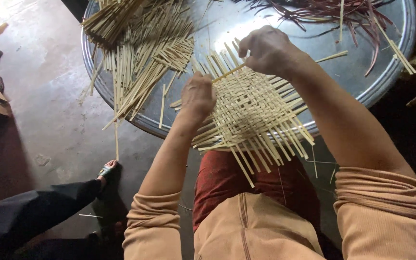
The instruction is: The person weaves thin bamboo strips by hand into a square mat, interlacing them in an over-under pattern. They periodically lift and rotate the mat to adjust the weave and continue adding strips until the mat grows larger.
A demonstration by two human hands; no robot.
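A square mat of woven pale bamboo strips [253, 113] rests on the near rim of a large round metal tray [391, 72], its loose ends sticking out over my lap. My left hand [197, 96] presses on the mat's left edge with fingers curled over the strips. At the mat's far corner, my right hand [266, 48] pinches a single long bamboo strip [331, 57] that runs across the weave and out to the right.
A heap of loose pale bamboo strips [138, 48] lies on the tray's left side and spills over its rim. Dark reddish strips [333, 12] are piled at the back right. Another person's leg and sandalled foot [107, 171] rest on the concrete floor at left.
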